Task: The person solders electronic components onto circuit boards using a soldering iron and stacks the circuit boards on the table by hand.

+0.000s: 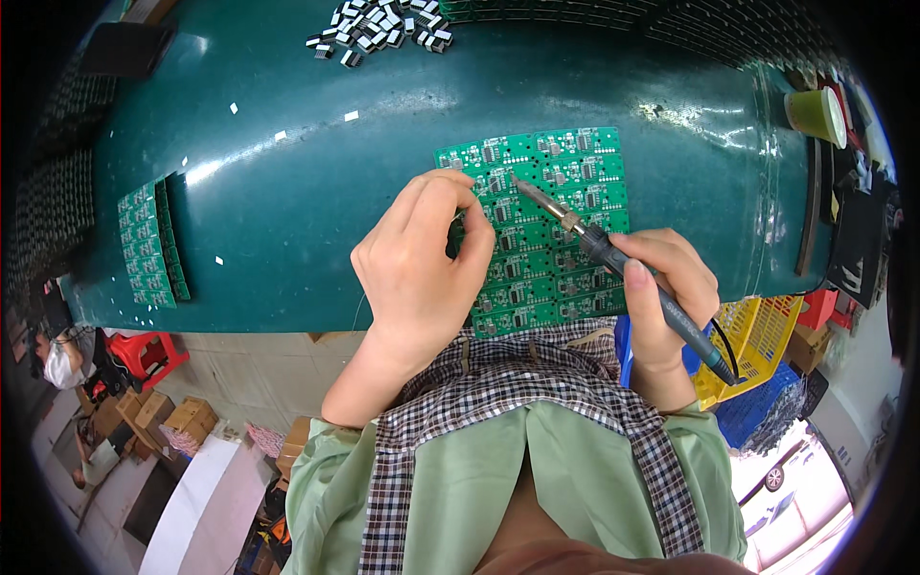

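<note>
Right hand (666, 287) gripping soldering iron (613, 259), tip at 11 o'clock on green PCB panel (551, 230). Left hand (422, 259) fingers pinched narrow on panel's left edge, w/ held item too small to tell. Loose chips (379, 29) at 12 o'clock on desk (316, 192).

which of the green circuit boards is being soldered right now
The big green panel in the middle of the table, under the soldering iron tip and both hands. The smaller green boards at the table's left edge lie untouched.

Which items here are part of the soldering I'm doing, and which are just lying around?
In use:
- green circuit board panel
- soldering iron in right hand
- left hand on the panel

Lying about:
- spare board stack
- pile of small components
- green paper cup
- yellow basket
</note>
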Motion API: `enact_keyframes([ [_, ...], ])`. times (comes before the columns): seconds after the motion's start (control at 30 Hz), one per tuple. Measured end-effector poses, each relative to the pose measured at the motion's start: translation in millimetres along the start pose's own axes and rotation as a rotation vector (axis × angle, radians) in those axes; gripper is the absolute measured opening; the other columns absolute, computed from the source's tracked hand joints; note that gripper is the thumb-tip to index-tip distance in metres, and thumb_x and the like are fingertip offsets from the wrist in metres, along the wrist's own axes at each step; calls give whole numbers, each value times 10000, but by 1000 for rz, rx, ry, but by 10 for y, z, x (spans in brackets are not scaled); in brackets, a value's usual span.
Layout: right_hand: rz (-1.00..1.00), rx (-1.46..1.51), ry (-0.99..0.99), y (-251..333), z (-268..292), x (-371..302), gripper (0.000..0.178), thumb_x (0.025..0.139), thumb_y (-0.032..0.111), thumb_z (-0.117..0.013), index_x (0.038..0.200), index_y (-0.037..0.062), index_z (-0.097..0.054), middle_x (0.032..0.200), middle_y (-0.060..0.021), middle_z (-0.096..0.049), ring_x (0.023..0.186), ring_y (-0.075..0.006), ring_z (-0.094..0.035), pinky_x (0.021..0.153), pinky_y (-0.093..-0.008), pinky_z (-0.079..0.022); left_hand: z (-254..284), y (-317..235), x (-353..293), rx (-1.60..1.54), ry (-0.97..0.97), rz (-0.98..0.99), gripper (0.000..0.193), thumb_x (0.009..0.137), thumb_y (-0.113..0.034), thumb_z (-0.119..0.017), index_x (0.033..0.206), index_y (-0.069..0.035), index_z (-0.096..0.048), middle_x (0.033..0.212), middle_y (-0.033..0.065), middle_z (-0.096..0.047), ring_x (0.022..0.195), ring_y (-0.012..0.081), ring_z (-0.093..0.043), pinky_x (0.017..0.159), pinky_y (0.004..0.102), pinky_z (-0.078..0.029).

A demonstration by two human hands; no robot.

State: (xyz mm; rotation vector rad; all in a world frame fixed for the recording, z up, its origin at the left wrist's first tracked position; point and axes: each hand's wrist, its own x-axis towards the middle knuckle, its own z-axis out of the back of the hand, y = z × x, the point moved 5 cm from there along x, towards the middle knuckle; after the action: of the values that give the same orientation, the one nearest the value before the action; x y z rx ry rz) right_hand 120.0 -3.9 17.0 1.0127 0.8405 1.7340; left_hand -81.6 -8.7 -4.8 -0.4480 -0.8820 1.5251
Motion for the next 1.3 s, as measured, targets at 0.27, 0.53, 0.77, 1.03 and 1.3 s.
enact_keyframes([
  [0.27,13,-8,20,19,-28,24,148,771,14,-657,909,-38,-664,776,-144,-654,651,-216,-626,572,-281,-477,-9,-21,0,24,-21,-26,124,716,45,-642,766,-43,-570,903,33,-677,490,48,-394,406,217,-272],
  [0.53,25,-3,22,32,-60,14,158,768,19,-663,915,-40,-660,764,-145,-652,640,-220,-628,564,-281,-479,-32,-31,0,88,-27,-89,152,684,28,-655,760,-51,-550,868,50,-647,542,198,-574,479,292,-452],
  [0.77,57,-19,22,56,-92,-21,176,759,28,-675,917,-46,-655,752,-150,-651,637,-229,-635,568,-294,-492,-59,-51,5,133,-59,-166,159,672,25,-657,743,-52,-538,848,40,-623,563,200,-581,494,297,-458],
  [1.03,29,-65,42,108,-100,-88,194,735,26,-679,912,-48,-653,763,-155,-659,648,-250,-652,573,-300,-507,-73,-88,-4,195,8,-158,149,681,-12,-671,743,-62,-545,883,25,-580,584,195,-582,494,310,-452],
  [1.3,-144,76,-102,30,69,-107,158,765,30,-638,899,-54,-646,788,-159,-655,689,-238,-637,627,-299,-488,-21,-61,-26,130,31,-133,156,685,-14,-681,770,-69,-562,943,28,-611,595,188,-591,506,294,-458],
])
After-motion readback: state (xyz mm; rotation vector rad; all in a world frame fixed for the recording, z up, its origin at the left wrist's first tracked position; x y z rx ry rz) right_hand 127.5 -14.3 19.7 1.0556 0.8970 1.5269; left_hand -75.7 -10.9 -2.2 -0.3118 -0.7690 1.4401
